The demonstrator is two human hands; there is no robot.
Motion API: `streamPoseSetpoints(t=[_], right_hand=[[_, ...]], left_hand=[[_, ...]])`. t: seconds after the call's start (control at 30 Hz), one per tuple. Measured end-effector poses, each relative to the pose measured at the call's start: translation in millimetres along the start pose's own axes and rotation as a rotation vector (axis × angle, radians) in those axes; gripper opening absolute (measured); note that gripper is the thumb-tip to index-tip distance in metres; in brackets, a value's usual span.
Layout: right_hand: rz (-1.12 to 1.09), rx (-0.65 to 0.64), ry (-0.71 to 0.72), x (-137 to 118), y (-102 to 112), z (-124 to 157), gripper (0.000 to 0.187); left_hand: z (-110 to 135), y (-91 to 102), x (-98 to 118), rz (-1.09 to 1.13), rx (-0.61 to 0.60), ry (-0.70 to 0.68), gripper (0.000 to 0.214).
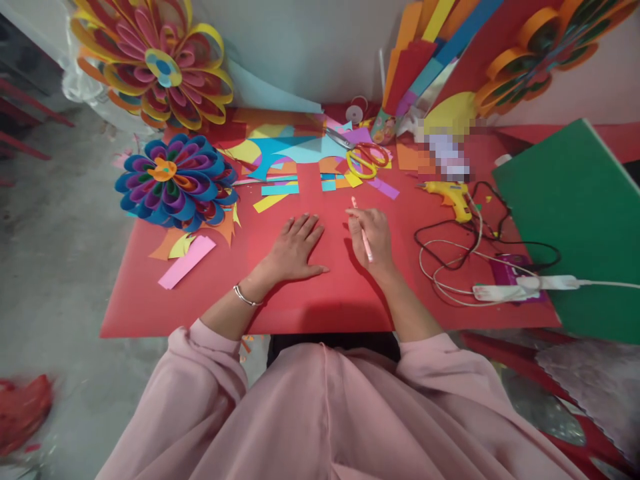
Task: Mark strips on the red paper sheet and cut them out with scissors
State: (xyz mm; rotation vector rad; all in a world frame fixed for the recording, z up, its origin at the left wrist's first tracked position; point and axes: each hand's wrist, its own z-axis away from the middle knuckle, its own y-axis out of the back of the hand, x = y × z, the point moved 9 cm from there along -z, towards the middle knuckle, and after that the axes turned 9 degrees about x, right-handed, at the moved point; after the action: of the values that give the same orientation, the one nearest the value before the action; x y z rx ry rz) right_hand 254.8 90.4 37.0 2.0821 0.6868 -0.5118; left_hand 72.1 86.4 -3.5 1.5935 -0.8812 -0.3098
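My left hand lies flat on the red tabletop, fingers spread, with nothing in it. A few centimetres to its right, my right hand is closed around a slim pink pen or pencil, which slants across the fingers. Whether a separate red sheet lies under my hands, I cannot tell. Beyond the fingers are cut paper strips in cyan and yellow. Behind them rest scissors with red and yellow handles.
A blue-purple paper flower and pink strips lie left; a larger paper flower stands behind. On the right are a yellow glue gun, tangled cords, a white power strip and a green board. A cup holds coloured strips.
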Motion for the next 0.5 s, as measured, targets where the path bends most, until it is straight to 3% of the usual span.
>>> streamPoseSetpoints(t=[0.1, 0.2, 0.33, 0.5], right_hand=[[-0.010, 0.024, -0.013, -14.7, 2.7, -11.1, 0.046], [-0.007, 0.004, -0.024, -20.8, -11.7, -21.5, 0.041], [0.001, 0.035, -0.035, -15.9, -32.4, -26.9, 0.032], [0.014, 0.099, -0.058, -8.0, -41.2, -22.9, 0.025]], left_hand=[[-0.6, 1.2, 1.1, 0.001, 0.008, -0.007, 0.110], [-0.7, 1.3, 1.8, -0.021, 0.007, -0.002, 0.110], [-0.9, 1.4, 3.3, -0.044, 0.000, 0.012, 0.110], [-2.0, 0.9, 4.1, -0.049, -0.017, 0.022, 0.112]])
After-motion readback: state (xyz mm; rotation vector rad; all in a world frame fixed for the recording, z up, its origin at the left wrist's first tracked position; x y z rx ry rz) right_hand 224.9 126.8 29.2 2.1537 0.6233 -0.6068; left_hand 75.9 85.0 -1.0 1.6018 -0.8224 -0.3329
